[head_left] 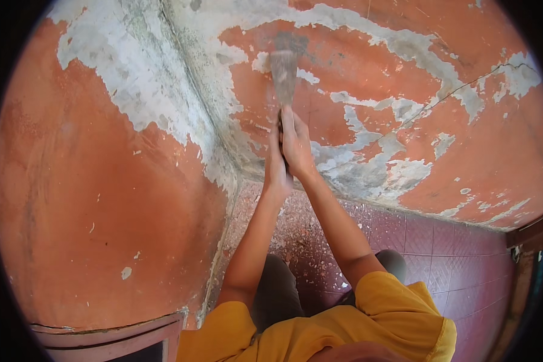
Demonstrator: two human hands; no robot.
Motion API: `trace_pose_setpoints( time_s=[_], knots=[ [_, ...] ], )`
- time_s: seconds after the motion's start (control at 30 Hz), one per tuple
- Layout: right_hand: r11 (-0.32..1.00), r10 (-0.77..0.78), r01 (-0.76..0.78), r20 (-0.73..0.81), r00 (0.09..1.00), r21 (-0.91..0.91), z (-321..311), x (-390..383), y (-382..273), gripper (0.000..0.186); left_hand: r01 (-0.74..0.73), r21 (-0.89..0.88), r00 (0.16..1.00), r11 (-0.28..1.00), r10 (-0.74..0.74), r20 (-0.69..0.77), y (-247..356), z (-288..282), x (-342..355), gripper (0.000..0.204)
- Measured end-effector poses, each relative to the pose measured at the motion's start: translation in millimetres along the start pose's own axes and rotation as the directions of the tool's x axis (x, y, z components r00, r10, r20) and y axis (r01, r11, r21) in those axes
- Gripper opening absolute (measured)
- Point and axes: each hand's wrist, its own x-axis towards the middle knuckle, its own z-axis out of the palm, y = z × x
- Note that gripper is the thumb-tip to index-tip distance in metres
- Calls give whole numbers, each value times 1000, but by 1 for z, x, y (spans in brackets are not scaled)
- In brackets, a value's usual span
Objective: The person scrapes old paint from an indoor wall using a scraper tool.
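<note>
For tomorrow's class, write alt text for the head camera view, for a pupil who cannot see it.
Both hands, left hand and right hand, grip one scraper whose blurred blade presses on a peeling orange wall near a corner. Paint flakes litter the reddish tiled floor below.

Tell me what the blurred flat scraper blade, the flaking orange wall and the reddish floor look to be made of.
Blurred flat scraper blade: probably dull grey metal, though motion blur leaves it open.
Flaking orange wall: matt orange paint over pale grey plaster or cement, bared in ragged patches.
Reddish floor: apparently tiles, going by the grid of joints, strewn with pale flakes.
</note>
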Motion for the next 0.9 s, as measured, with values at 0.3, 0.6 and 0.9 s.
trace_pose_setpoints(
  time_s=[0.3,0.6,0.9],
  knots=[
    [995,-94,94,9,996,30,0,37,-52,39,150,-77,988,986,-146,51,27,29,13,48],
    [914,27,135,389,921,-382,-132,-33,-19,21,298,-149,923,943,-325,-207,-31,-11,-45,27],
    [189,52,433,449,892,-881,-246,-30,-130,31,172,-404,858,899,-338,-387,-100,-47,-46,23]
  ],
)
